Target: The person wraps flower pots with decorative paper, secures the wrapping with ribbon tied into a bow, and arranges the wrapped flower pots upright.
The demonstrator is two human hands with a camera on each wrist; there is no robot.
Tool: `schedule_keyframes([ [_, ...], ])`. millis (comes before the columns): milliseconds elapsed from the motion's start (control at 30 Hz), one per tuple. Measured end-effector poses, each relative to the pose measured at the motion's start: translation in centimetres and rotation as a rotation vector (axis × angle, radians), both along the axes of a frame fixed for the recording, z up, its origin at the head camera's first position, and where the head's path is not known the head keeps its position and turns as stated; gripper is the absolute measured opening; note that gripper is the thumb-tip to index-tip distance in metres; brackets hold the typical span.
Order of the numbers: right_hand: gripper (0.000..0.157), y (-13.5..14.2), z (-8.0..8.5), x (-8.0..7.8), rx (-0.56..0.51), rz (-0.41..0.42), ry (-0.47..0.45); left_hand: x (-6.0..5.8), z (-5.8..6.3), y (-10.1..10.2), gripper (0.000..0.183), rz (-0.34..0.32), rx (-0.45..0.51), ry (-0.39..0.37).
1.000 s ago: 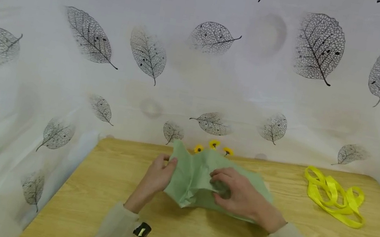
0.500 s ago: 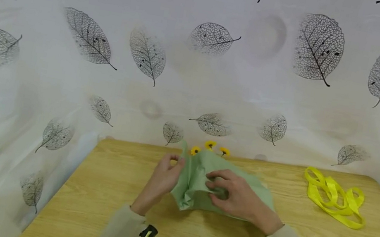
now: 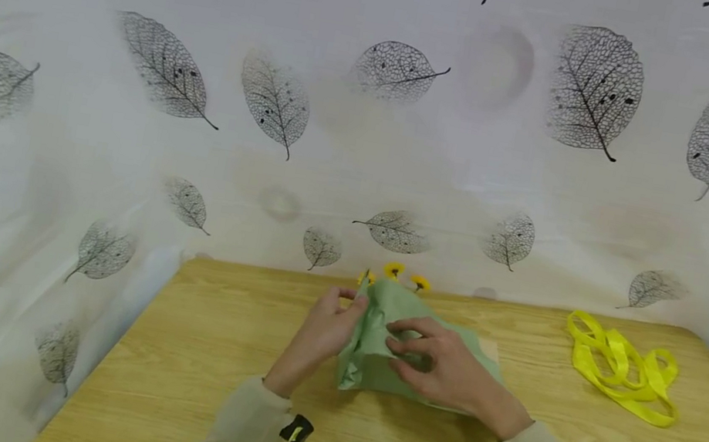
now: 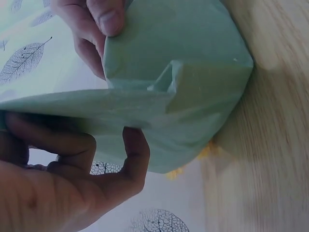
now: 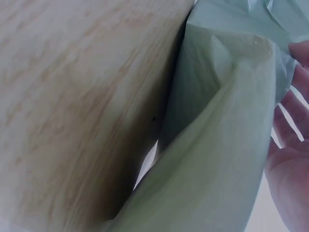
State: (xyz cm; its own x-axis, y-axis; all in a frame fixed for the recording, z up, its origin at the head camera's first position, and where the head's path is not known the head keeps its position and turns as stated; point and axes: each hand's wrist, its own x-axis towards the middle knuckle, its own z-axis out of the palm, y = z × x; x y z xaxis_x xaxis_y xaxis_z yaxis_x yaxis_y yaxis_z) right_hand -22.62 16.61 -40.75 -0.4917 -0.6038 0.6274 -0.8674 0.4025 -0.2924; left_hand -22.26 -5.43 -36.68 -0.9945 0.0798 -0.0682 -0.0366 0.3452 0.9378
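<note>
The green paper (image 3: pixel 381 374) is held over the wooden table (image 3: pixel 224 324) by two separated hands: its left edge is pinched by the left hand (image 3: pixel 325 332), its front fold by the right hand (image 3: pixel 446 363). Yellow flowers (image 3: pixel 393 269) are partly hidden behind it.

The paper (image 3: pixel 395 378) by the left hand (image 3: pixel 324 329) and right hand (image 3: pixel 449 363) is pale green. Past them are yellow flowers (image 3: pixel 393 268) with dark middles. Right of the hands, the ribbon (image 3: pixel 620 351) is yellow. The table (image 3: pixel 224 324) under them is light brown with wood lines. The curtain (image 3: pixel 352 150) beyond is white with black lacy leaves.
</note>
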Motion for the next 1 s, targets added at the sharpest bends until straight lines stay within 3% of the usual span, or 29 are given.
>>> schedule_keyframes([
  [267, 0.021, 0.1, 0.1, 0.4, 0.006, -0.015, -0.055, 0.1, 0.3, 0.3, 0.055, -0.058, -0.029, -0.002],
  [567, 0.021, 0.2, 0.1, 0.4, 0.008, -0.031, -0.059, -0.3, -0.3, -1.0, 0.042, -0.254, 0.049, 0.057],
  [767, 0.022, 0.2, -0.2, 0.3, -0.005, -0.029, -0.043, -0.5, -1.0, -1.8, 0.041, -0.364, -0.076, 0.146],
  [1000, 0.022, 0.3, -0.3, 0.3, -0.029, -0.035, -0.022, -0.9, -1.9, -1.4, 0.047, -0.374, -0.207, 0.177],
])
